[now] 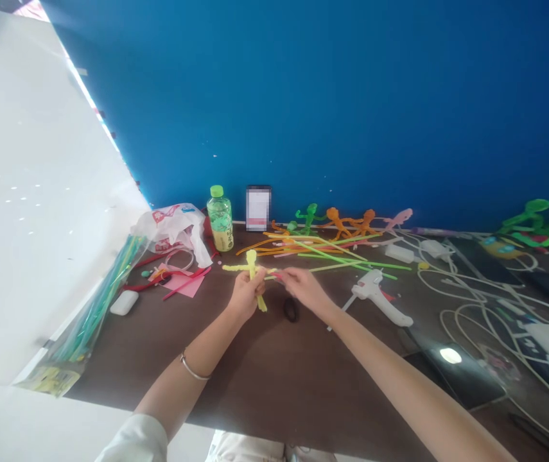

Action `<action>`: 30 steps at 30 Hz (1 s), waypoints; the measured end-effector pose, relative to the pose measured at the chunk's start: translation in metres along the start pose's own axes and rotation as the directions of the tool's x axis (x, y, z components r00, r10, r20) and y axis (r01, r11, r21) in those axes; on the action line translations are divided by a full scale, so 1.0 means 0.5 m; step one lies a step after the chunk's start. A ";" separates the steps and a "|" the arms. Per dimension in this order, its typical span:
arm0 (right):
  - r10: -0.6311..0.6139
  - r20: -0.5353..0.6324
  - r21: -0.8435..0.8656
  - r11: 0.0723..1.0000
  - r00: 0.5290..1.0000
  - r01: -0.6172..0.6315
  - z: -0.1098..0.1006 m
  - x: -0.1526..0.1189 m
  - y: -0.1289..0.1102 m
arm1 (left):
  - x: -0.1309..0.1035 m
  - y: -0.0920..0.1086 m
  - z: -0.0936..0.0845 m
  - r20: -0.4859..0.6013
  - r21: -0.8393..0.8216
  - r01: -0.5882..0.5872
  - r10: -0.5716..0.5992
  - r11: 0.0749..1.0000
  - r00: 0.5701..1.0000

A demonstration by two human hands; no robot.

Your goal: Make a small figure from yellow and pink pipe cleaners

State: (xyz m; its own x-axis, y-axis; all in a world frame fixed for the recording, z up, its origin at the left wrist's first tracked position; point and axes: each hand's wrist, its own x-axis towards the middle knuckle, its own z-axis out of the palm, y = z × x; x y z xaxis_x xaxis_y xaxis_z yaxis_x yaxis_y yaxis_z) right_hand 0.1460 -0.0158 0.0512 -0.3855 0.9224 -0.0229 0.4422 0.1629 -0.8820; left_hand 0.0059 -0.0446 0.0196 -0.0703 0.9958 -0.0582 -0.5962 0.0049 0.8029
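Observation:
My left hand [246, 294] is closed around a yellow pipe-cleaner figure [252, 258], held upright above the table. Its round head and one stretched arm stick out above the fingers, and the lower end shows beneath them. My right hand [303, 289] pinches a small pinkish-red piece [278, 276] at the tip of the figure's other arm; the fingers partly hide it, so its kind is unclear. Just below the right hand is a dark ring-shaped object [290, 310]. Loose yellow, green and orange pipe cleaners [322, 247] lie behind both hands.
A white glue gun [375, 295] lies right of my hands, near tangled white cables [452, 282]. Green and orange pipe-cleaner figures [334, 221] stand along the blue wall. Farther left are a bottle [220, 221], a phone [258, 208], a plastic bag [178, 224] and bagged pipe cleaners [95, 308].

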 end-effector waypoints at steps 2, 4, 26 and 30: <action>0.156 0.193 0.220 0.955 0.969 -0.198 0.030 -0.007 0.011 | 0.001 -0.002 -0.002 -0.004 0.008 -0.005 0.005 1.000 1.000; 0.197 0.315 0.358 0.881 0.929 -0.308 0.053 -0.016 0.013 | 0.002 -0.004 -0.004 -0.011 0.073 -0.030 0.031 0.997 0.999; -0.010 -0.128 0.023 1.000 0.992 0.013 0.005 -0.003 0.000 | 0.002 -0.008 -0.004 -0.009 -0.082 0.106 -0.107 0.991 0.994; 0.192 0.054 0.391 0.899 0.980 -0.197 0.037 -0.008 0.010 | 0.002 -0.007 -0.006 -0.021 -0.085 0.101 -0.103 0.991 0.994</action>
State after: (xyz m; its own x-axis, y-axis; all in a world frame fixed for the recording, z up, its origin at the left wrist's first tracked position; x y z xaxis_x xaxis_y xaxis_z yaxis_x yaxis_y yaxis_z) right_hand 0.1347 -0.0253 0.0382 -0.3367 0.9163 -0.2168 0.1566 -0.1725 -0.9725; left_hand 0.0055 -0.0442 0.0147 -0.0253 0.9879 -0.1530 -0.6657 0.0975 0.7399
